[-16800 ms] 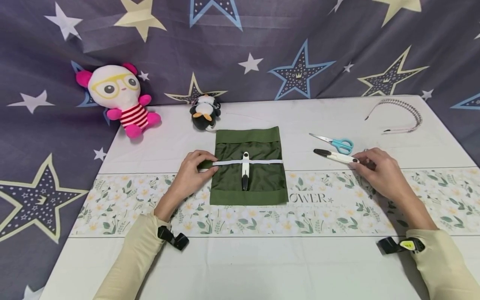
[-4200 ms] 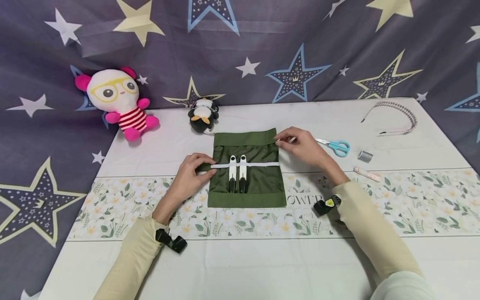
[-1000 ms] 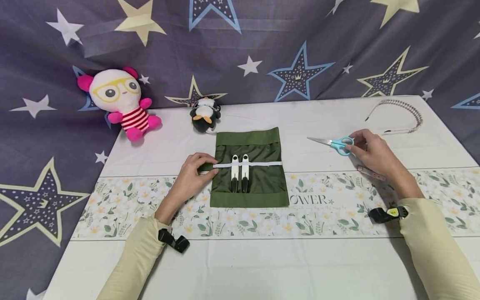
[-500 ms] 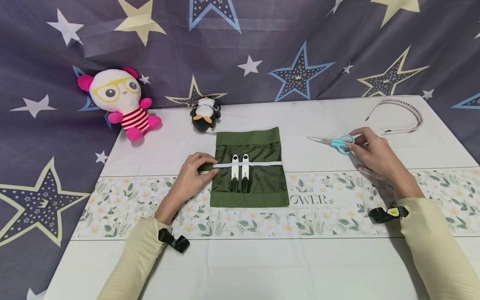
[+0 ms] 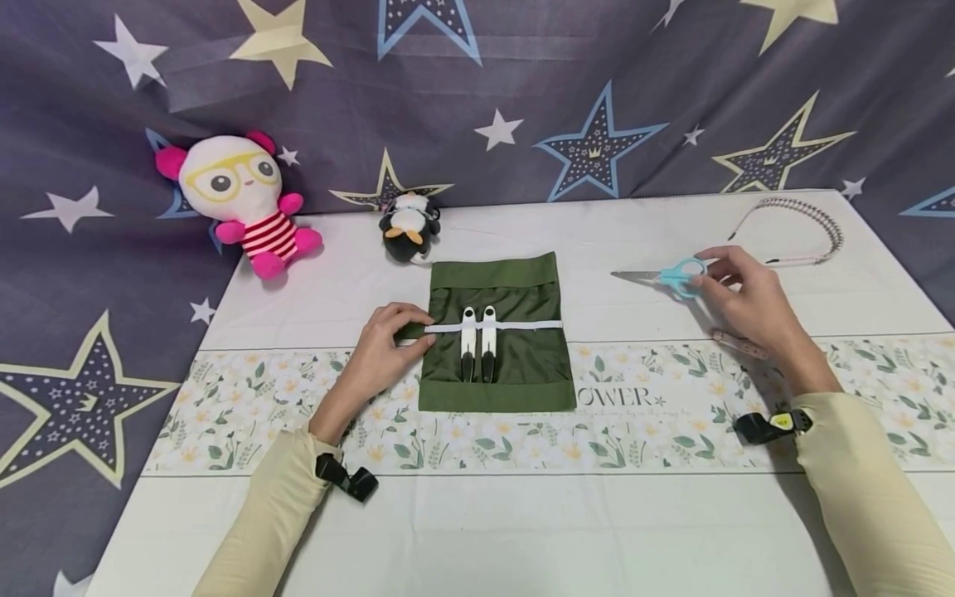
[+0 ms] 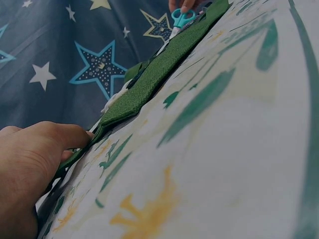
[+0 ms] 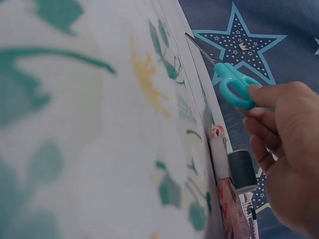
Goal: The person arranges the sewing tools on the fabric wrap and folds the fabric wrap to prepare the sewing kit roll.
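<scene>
Dark spool (image 7: 241, 171) — behind right hand (image 5: 752, 308), head view

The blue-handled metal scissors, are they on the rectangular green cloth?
No, the right hand holds the scissors to the right of the cloth, with a gap between them.

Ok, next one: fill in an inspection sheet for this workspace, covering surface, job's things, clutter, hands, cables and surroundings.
Surface: white tablecloth with a floral band.
Job's things: green cloth spread out, two black-and-white tools side by side across its white strap; teal scissors to their right.
Clutter: pink-and-white plush, penguin plush, headband, small pinkish item, dark spool.
Hands: left hand pinches the cloth's left edge; right hand holds the scissors by the handles.
Cables: nothing seen.
Surroundings: dark star-patterned curtain behind the table.
</scene>
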Motion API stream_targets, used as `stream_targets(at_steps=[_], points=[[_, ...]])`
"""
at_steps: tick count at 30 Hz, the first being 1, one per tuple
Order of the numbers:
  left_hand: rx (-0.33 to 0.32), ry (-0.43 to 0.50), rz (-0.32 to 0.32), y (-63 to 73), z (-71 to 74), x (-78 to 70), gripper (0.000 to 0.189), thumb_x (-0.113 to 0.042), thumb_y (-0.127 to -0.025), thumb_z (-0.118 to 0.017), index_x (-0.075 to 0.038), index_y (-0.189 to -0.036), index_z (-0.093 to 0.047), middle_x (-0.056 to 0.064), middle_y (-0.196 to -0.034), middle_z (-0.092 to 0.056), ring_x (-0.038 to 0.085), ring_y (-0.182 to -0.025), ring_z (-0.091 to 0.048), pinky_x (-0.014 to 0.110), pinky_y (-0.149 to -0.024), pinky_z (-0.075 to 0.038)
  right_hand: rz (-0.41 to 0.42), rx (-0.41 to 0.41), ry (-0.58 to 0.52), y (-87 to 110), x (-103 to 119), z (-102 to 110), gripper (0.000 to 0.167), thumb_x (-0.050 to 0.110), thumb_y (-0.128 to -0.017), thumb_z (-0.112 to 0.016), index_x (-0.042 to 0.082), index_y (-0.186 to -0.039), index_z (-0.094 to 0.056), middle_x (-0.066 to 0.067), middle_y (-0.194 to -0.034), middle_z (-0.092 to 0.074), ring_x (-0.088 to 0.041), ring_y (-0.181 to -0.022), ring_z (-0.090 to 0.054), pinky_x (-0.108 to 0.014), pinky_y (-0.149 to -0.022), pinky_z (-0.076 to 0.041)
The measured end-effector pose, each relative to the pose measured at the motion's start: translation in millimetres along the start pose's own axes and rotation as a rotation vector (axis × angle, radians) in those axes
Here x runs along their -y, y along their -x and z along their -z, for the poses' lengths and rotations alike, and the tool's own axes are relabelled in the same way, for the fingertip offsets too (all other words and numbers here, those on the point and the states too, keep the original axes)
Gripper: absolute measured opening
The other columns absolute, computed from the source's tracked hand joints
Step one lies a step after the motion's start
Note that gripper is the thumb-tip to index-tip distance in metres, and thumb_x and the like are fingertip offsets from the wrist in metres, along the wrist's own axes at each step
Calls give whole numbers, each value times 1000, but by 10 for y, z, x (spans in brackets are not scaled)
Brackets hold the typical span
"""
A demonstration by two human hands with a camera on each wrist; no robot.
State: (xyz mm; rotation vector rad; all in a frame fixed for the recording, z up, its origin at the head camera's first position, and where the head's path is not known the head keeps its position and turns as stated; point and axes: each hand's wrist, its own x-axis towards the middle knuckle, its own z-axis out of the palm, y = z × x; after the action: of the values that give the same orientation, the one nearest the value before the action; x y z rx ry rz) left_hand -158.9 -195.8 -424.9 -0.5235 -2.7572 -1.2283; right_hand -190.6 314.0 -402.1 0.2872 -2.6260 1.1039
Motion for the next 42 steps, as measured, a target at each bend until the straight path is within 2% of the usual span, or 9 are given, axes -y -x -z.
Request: stream_targets(at_steps=[9,14,19,22,25,34,42], points=[[1,-7,-4,-1,-2,-8,22,-17,-96,-76,-7,-116,-75,10,-128,-62,32,-124,-50,55,-105,-40,-31,-21,-100,-1,56,-6,33,13,-103,-66,3,-134,-64,-2,-96,-65,-2,-90,-57,-15,-85,-42],[5,-1,-1,0,-2,-8,22,-17,-96,-76,-7,-116,-75,10,-129,-62,32,-125,-50,55,-105,-40,-67,-22,-149,-34,81,-20,35,15,-104,-66,3,-136,-63,-5,-97,-67,-7,-87,-60,-15,-78,-44],[5,-2,1,-1,-5,-9,22,-17,-96,-76,-8,-116,-75,10,-129,-62,32,-126,-50,55,-106,-40,-40,-59,-219,-81,98,-33,32,5,-101,-67,-4,-132,-64,5,-89,-68,-9,-78,-60,-13,-71,-44],[6,-4,3,-3,-6,-9,22,-17,-96,-76,-8,-116,-75,10,-129,-62,32,-126,-49,55,-106,-39,-3,-70,-267,-101,105,-45,31,-3,-99,-66,-8,-130,-64,2,-86,-69,-8,-70,-59,-13,-66,-44],[4,-3,3,-7,-4,-12,22,-17,-96,-76,-7,-116,-75,10,-129,-62,32,-126,-49,55,-106,-40,19,-68,-301,-120,121,-62,31,-4,-99,-66,-7,-130,-65,-4,-87,-70,-9,-67,-57,-15,-63,-42],[3,7,10,1,6,-13,22,-17,-96,-76,-8,-116,-75,10,-130,-61,32,-126,-49,55,-105,-40,57,-34,-409,-205,236,-152,30,-3,-99,-67,-5,-129,-67,-5,-88,-69,-13,-77,-63,-17,-73,-48],[1,8,5,1,3,-1,22,-16,-96,-76,-8,-116,-75,10,-129,-62,32,-124,-50,55,-104,-41,84,18,-461,-282,344,-297,29,-6,-99,-65,-8,-129,-66,-1,-89,-69,-12,-76,-62,-18,-72,-48]])
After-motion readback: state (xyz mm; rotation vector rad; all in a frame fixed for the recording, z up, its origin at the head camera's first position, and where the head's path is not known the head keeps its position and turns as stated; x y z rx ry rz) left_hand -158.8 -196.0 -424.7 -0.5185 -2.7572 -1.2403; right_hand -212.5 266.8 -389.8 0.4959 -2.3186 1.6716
